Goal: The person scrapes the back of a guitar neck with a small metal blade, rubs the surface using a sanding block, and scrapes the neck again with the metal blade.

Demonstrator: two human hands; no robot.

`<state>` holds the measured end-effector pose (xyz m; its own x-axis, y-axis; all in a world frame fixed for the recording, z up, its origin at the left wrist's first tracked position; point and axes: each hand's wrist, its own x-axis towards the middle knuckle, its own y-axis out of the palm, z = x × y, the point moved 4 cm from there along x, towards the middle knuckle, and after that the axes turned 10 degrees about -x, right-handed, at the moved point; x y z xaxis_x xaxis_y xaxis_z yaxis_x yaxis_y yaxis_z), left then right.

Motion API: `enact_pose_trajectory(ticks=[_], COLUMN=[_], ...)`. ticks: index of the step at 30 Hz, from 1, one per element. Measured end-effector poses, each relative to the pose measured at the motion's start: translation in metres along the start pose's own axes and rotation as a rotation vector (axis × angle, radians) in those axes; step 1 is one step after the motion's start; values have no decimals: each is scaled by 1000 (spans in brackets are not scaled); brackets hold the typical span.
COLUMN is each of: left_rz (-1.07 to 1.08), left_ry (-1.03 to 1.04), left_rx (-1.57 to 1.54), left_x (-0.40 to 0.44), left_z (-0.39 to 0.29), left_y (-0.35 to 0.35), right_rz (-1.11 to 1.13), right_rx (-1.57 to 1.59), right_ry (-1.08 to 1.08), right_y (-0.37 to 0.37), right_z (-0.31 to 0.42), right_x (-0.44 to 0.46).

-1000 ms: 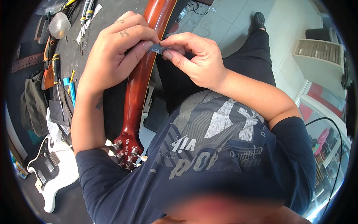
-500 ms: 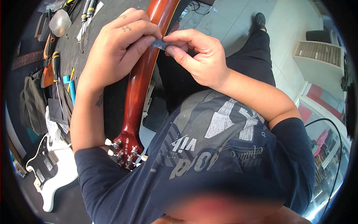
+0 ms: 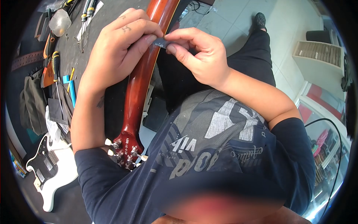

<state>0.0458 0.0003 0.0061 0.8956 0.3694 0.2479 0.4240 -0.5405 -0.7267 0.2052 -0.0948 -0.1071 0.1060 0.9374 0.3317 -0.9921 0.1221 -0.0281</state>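
Note:
A small dark grey strip, marked with pale print and looking like sandpaper, stretches between my hands over the back of a guitar neck. My left hand is closed across the neck, with thumb and forefinger on one end of the strip. The other end is pinched between thumb and forefinger of my right hand, just off the neck's edge. The neck is glossy red-brown and ends in a headstock with metal tuners, near my left sleeve. My left fingertips are partly hidden.
A white guitar body with a black pickguard lies at lower left. Several screwdrivers and other tools lie along the left of the dark bench. A white cabinet and a glass case stand on the right.
The strip has tilted a little and more of its printed face shows. My right hand has shifted very slightly; the guitar neck stays put.

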Motion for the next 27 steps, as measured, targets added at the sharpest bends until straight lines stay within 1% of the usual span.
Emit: enact_pose_trajectory(ticks=[2, 5, 8, 14, 17, 20, 23, 26, 27], left_rz=[9, 37, 46, 11, 37, 34, -12, -47, -33], left_ry=[16, 21, 9, -10, -16, 0, -13, -40, -36], left_rx=[37, 14, -8, -34, -44, -66, -32, -28, -33], left_x=[-1, 0, 0, 2, 0, 1, 1, 0, 0], left_z=[2, 3, 4, 1, 0, 0, -1, 2, 1], left_y=[0, -2, -3, -4, -4, -4, -2, -1, -1], right_rz=[-23, -21, 10, 24, 114, 27, 24, -28, -14], right_rx=[31, 18, -9, -7, -35, 12, -27, -1, -12], right_ry=[-32, -43, -4, -20, -35, -35, 6, -59, -46], right_y=[0, 1, 0, 0, -1, 2, -1, -1, -1], right_z=[-2, -1, -1, 0, 4, 2, -2, -1, -1], right_x=[2, 3, 1, 2, -1, -1, 0, 5, 5])
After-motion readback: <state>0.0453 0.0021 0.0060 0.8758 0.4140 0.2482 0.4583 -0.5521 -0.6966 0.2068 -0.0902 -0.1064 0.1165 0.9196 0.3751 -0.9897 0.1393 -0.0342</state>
